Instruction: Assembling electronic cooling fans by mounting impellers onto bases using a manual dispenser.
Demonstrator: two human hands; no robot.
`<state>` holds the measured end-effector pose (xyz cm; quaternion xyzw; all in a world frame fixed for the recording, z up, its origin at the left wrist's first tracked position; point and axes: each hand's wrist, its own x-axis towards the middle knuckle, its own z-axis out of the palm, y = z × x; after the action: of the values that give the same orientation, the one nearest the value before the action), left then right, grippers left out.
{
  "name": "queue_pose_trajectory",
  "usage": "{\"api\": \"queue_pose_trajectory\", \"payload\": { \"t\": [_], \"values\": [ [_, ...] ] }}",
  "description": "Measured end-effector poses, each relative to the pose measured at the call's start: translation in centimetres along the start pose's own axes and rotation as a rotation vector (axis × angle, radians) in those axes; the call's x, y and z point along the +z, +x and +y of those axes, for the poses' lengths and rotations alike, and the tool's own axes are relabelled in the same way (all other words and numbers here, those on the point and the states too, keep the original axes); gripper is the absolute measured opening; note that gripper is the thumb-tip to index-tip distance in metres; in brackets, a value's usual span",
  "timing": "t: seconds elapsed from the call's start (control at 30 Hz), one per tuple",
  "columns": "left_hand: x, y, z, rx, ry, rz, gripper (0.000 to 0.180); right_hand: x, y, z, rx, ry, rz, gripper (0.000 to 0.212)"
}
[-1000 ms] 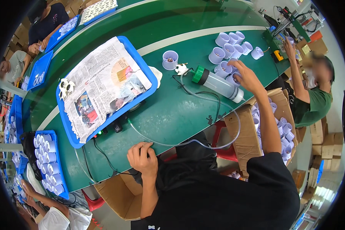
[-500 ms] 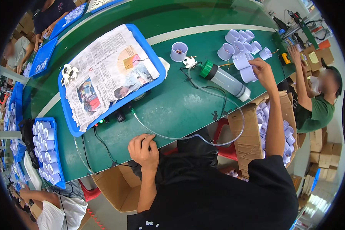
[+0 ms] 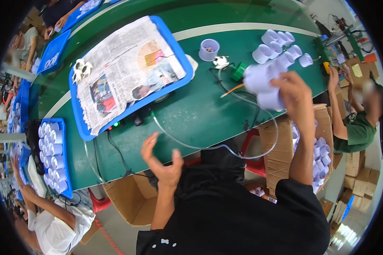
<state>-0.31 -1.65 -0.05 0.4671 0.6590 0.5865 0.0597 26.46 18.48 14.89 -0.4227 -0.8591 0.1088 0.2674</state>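
Overhead, smooth lilac plastic cups (image 3: 264,83) (cylindrical) in right hand (image 3: 295,95)

Bright even light, heavy fisheye bending, black rim, motion-blurred raised right hand (image 3: 295,95).

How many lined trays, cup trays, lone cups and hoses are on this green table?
Lined tray: 1
Cup tray: 1
Lone cup: 1
Hose: 1
Total: 4
The stack in the right hand is too blurred to count.
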Motion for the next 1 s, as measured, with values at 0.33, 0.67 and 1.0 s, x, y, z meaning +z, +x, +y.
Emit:
{"api": "queue_pose_trajectory", "payload": {
  "t": [0.33, 0.67, 1.0],
  "values": [
    [3.7, 2.5, 1.8, -0.024, 0.335, -0.402, 0.114, 13.7, -2.8, -9.4, -0.184, 0.067, -0.205, 0.033],
    [3.2, 3.2, 2.3, -0.087, 0.280, -0.438, 0.118, 13.4, -4.8, -5.7, 0.311, 0.573, 0.218, 0.020],
    [2.8, 3.5, 1.3, -0.027, 0.301, -0.466, 0.117, 19.0, -6.8, -7.7, 0.318, 0.902, 0.407, 0.033]
  ]
}}
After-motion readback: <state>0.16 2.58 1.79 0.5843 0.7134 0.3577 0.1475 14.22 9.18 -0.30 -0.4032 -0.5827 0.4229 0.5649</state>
